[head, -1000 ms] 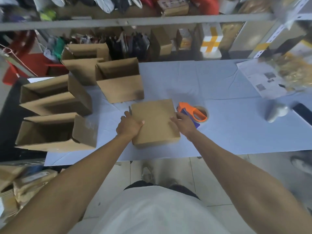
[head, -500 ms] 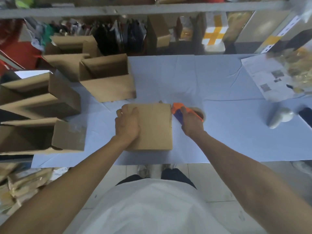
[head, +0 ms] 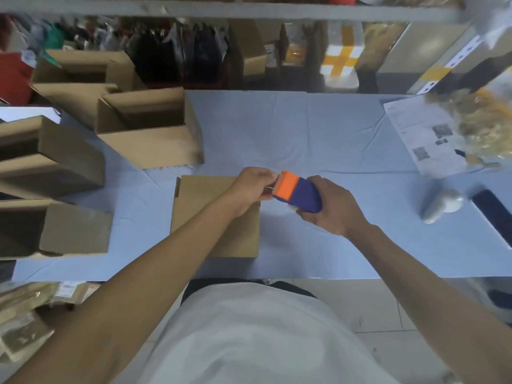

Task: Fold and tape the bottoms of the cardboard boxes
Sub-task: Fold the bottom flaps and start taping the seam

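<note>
A brown cardboard box (head: pixel 205 212) stands on the pale blue table (head: pixel 304 139), its closed flaps facing up, just in front of me. My right hand (head: pixel 332 209) grips an orange and blue tape dispenser (head: pixel 297 192) held above the box's right edge. My left hand (head: pixel 255 187) reaches across the box and pinches the tape end at the dispenser's orange mouth. The tape roll itself is hidden behind the dispenser and my hand.
Several open cardboard boxes (head: pixel 149 128) lie on their sides along the table's left. A printed sheet (head: pixel 421 137) and a clear bag lie at the far right, with a white object (head: pixel 440 209) and a dark flat object (head: pixel 493 214) nearer. Crowded shelves stand behind the table.
My right hand has lifted the tape dispenser off the table. My left hand has left the box top and moved right to the dispenser's mouth.
</note>
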A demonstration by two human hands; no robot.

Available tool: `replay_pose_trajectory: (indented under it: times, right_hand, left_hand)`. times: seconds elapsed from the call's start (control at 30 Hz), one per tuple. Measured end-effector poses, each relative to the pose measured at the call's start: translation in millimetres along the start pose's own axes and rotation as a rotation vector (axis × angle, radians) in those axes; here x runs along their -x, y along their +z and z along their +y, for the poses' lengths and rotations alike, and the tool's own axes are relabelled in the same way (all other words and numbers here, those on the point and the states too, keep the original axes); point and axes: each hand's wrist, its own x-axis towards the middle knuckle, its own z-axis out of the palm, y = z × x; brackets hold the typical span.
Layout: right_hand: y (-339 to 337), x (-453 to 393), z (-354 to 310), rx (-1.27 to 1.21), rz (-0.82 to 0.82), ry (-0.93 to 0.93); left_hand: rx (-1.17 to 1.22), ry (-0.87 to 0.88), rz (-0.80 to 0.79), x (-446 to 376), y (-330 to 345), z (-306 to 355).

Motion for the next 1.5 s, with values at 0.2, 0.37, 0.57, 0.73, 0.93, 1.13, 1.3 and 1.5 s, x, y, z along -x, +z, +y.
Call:
replay_pose_trajectory:
  times: [0.2,0.37,0.57,0.73,0.93,1.13,1.3,1.5]
  right_hand:
    - [3,-5,-1,-0.029,-0.038,-0.122]
    - [10,-13,-9,-0.047,-0.068,-0.177]
    - [-4,0,12,0.029,-0.189,-0.197]
    - [0,-5,24,0.03,-0.232,-0.153]
    - [12,-13,23,0.039,-0.243,-0.162]
    - [23,-14,23,0.087,-0.264,-0.155]
    - [31,-14,18,0.093,-0.28,-0.147]
    - [15,-4,47,0.005,-0.356,-0.101]
  left_hand:
    - [-0.096,-0.021,0.179,0,-5,-15]
    - [-0.277,0.058,0.391,5,-8,-25]
    - [-0.174,-0.032,0.446,38,-22,-44]
    - [-0.228,-0.022,0.477,36,-23,-51]
    - [-0.367,0.02,0.515,26,-31,-60]
    - [-1.272,0.047,0.493,20,-23,-49]
    - [-0.977,0.144,0.286,19,-21,-41]
    - [-0.236,-0.003,0.046,28,-25,-40]
